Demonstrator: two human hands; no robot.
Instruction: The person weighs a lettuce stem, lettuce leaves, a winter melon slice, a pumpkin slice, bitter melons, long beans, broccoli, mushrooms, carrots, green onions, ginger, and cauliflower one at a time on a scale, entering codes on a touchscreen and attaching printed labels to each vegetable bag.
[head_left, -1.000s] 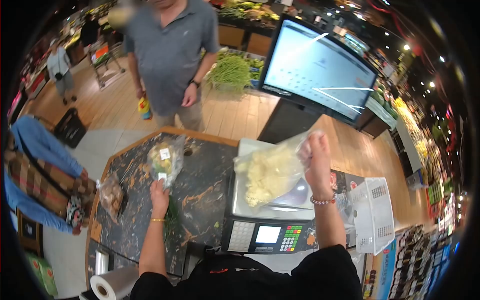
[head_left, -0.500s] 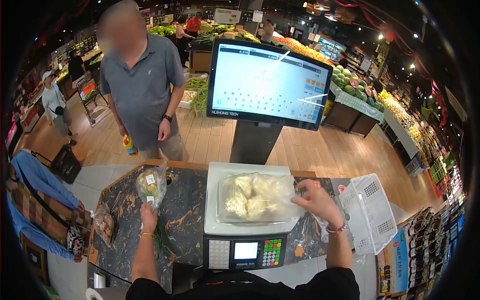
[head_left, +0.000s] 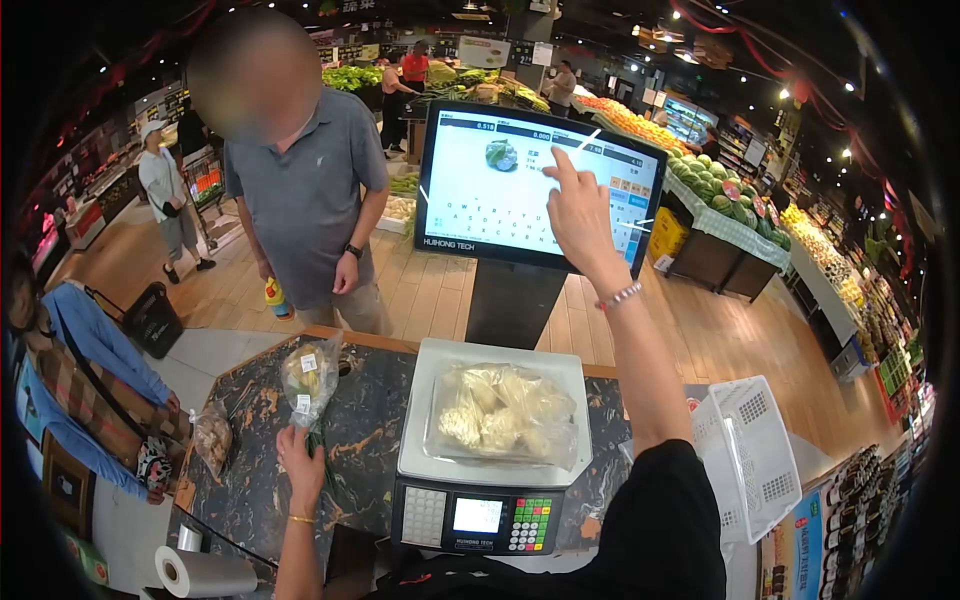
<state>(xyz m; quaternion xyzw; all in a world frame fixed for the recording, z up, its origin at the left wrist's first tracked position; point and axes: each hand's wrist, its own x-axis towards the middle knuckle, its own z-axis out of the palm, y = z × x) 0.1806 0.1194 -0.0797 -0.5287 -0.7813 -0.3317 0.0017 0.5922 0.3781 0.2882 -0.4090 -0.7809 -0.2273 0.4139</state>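
A clear bag of pale cauliflower (head_left: 505, 410) lies on the white scale (head_left: 412, 430), above its keypad. My right hand (head_left: 582, 215) is raised in front of the touchscreen monitor (head_left: 470, 215), fingers partly spread and holding nothing; whether a fingertip touches the glass cannot be told. The screen shows a green vegetable picture and a keyboard. On the dark marbled counter (head_left: 370, 410), my left hand (head_left: 302, 465) rests with fingers apart over green stalks, just below a labelled clear bag of produce (head_left: 308, 375).
Another bagged item (head_left: 211, 440) lies at the counter's left, near a person in blue sleeves. A person in a grey shirt (head_left: 305, 190) stands across the counter. A white basket (head_left: 745, 455) is at the right, a plastic roll (head_left: 200, 573) at the lower left.
My right hand has left the cauliflower bag and moved up to the monitor. A vegetable picture has appeared on the screen. The view has shifted slightly.
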